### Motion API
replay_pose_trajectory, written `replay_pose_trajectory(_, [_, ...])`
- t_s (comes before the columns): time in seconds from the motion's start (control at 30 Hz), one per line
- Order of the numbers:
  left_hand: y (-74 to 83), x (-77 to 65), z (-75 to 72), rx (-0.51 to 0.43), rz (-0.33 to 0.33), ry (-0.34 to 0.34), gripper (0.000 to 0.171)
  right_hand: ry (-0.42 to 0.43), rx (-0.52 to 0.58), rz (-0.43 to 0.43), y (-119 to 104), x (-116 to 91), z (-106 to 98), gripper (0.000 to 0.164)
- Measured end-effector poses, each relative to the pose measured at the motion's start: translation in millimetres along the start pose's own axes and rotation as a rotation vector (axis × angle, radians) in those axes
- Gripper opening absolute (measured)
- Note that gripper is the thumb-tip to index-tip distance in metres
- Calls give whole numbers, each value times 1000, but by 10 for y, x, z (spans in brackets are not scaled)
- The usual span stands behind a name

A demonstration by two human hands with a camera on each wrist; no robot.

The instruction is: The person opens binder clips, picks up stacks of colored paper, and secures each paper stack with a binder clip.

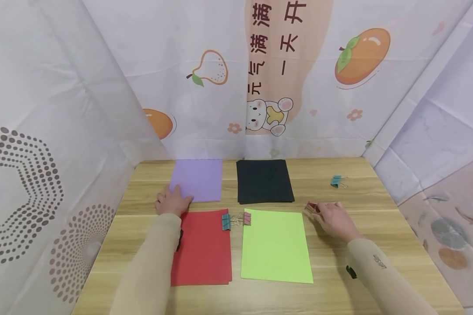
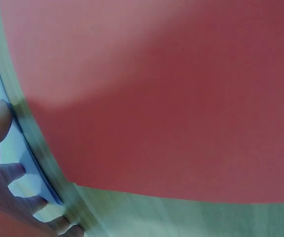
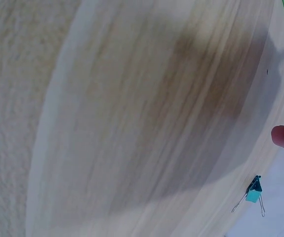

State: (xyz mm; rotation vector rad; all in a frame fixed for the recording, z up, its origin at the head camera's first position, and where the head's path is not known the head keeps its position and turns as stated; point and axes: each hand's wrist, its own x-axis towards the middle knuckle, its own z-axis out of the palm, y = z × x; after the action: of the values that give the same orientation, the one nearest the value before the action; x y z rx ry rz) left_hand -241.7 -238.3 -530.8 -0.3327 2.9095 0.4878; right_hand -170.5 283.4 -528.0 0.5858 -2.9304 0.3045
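Observation:
At the lower left corner of a stack of purple paper (image 1: 199,179) is my left hand (image 1: 172,202), with fingers spread and touching the sheets. The left wrist view shows the thumb and fingertips along the edge of the purple stack (image 2: 37,170). My right hand (image 1: 335,218) pinches a small reddish binder clip (image 1: 312,207), right of the lime-green paper (image 1: 276,249). In the right wrist view only some fingertips show, and the held clip is out of sight. A teal binder clip (image 1: 336,181) lies beyond the right hand.
Red paper (image 1: 205,253) lies under the left forearm; a teal clip (image 1: 226,222) grips its upper right corner. A pink clip (image 1: 247,218) sits on the green stack's upper left corner. Black paper (image 1: 265,181) lies at the back. Printed cloth (image 1: 205,26) hangs behind the wooden table (image 1: 351,170).

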Motion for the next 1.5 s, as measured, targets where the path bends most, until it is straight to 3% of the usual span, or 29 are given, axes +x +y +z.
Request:
replay_pose_trajectory(0.3, [88,-157,-158,-13,7,-47,72,-26,-25,7,13,5,14,23])
replay_pose_trajectory(0.6, [87,-182,-225,-8,2,-91,70,-37,-23,21,15,-21,33,24])
replay_pose_trajectory(1.07, [99,-46,-10,20,-25,-25,91,-20,-20,15,11,-42,49,23])
replay_pose_trajectory(1.5, [141,-53,-107,-55,-72,-67,90,-23,-17,22,23,-60,48,24])
